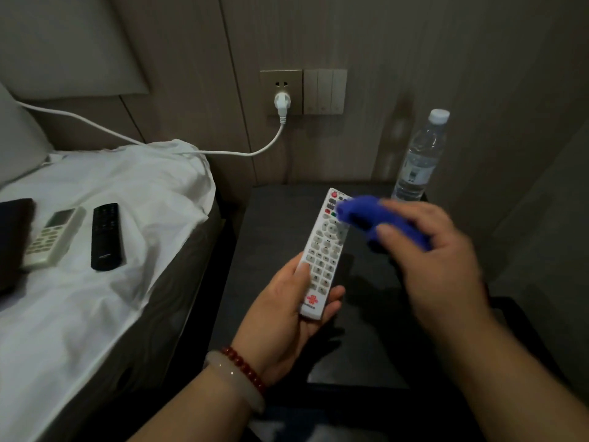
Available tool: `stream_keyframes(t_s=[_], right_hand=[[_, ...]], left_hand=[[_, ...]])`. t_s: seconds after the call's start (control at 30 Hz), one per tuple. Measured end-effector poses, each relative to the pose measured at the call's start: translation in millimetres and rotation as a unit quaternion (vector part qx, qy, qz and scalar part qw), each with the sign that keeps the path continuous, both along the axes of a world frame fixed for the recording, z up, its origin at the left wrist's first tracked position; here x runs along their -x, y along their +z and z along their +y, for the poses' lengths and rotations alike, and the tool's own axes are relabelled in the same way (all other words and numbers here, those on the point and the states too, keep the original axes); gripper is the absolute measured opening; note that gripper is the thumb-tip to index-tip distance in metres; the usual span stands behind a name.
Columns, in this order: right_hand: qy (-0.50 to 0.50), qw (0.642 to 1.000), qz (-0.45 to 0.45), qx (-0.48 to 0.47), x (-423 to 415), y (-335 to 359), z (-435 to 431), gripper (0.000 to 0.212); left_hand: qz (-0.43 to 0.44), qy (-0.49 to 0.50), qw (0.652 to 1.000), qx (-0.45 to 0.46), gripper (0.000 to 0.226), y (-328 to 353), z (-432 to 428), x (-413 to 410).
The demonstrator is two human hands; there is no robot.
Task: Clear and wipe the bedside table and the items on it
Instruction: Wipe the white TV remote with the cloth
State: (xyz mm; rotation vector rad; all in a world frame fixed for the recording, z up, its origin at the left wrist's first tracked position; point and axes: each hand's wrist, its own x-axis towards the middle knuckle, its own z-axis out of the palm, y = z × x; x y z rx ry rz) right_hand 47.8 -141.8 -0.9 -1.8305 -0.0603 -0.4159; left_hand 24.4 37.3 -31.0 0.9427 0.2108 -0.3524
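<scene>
My left hand (pixel 287 311) grips the lower end of a white TV remote (pixel 323 253) and holds it face up above the dark bedside table (pixel 271 224). My right hand (pixel 436 250) pinches a blue cloth (pixel 373 218), blurred by motion, whose tip lies over the remote's upper buttons. A clear water bottle (pixel 420 154) with a white cap stands upright at the table's back right corner.
On the white bed sheet (pixel 95 282) to the left lie a black remote (pixel 106 236), a white air-conditioner remote (pixel 54 237) and a dark flat item (pixel 12 237). A white plug (pixel 282 103) sits in the wall socket, its cable running left over the bed.
</scene>
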Motion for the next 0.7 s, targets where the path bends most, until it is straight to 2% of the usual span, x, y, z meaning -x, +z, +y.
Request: stream_keyframes(t_s=[0.03, 0.1, 0.17, 0.2, 0.3, 0.37, 0.43, 0.53, 0.63, 0.7], right_hand=[[0.039, 0.995, -0.049, 0.078, 11.0, -5.7, 14.7, 0.034], [0.104, 0.959, -0.161, 0.208, 21.9, -25.2, 36.0, 0.033], [0.106, 0.918, -0.232, 0.303, 8.9, -33.0, 34.6, 0.029], [0.074, 0.91, -0.242, 0.329, -5.4, -32.5, 28.4, 0.031], [-0.073, 0.927, -0.186, 0.317, -35.9, -18.2, 14.8, 0.035], [-0.122, 0.943, -0.13, 0.282, -37.0, -13.9, 17.6, 0.036], [-0.085, 0.945, -0.129, 0.288, -25.1, -16.0, 28.9, 0.037], [0.039, 0.932, -0.207, 0.295, 10.2, -33.7, 43.5, 0.033], [0.131, 0.925, -0.235, 0.267, 41.2, -44.0, 48.8, 0.032], [0.161, 0.907, -0.257, 0.292, 42.0, -42.1, 44.2, 0.031]], left_hand=[[0.008, 0.009, 1.0, 0.02, 0.043, 0.5, -4.8, 0.0], [0.009, 0.021, 0.998, 0.053, 0.047, 0.6, -12.3, 1.3], [0.001, 0.024, 0.998, 0.056, 0.047, 1.5, -14.9, 1.3], [-0.002, 0.021, 0.999, 0.049, 0.048, 1.8, -15.6, 1.2], [-0.005, 0.0, 1.0, 0.013, 0.047, -2.7, -16.6, 2.6], [-0.01, -0.006, 1.0, -0.001, 0.038, -0.8, -17.8, 4.2], [-0.015, 0.011, 1.0, -0.001, 0.038, 3.2, -17.7, 1.8], [-0.007, 0.037, 0.999, 0.034, 0.039, 6.9, -11.6, -4.2], [0.052, 0.051, 0.993, 0.088, 0.049, 6.8, -0.3, -9.7], [0.071, 0.062, 0.988, 0.12, 0.05, 7.8, 2.9, -11.7]])
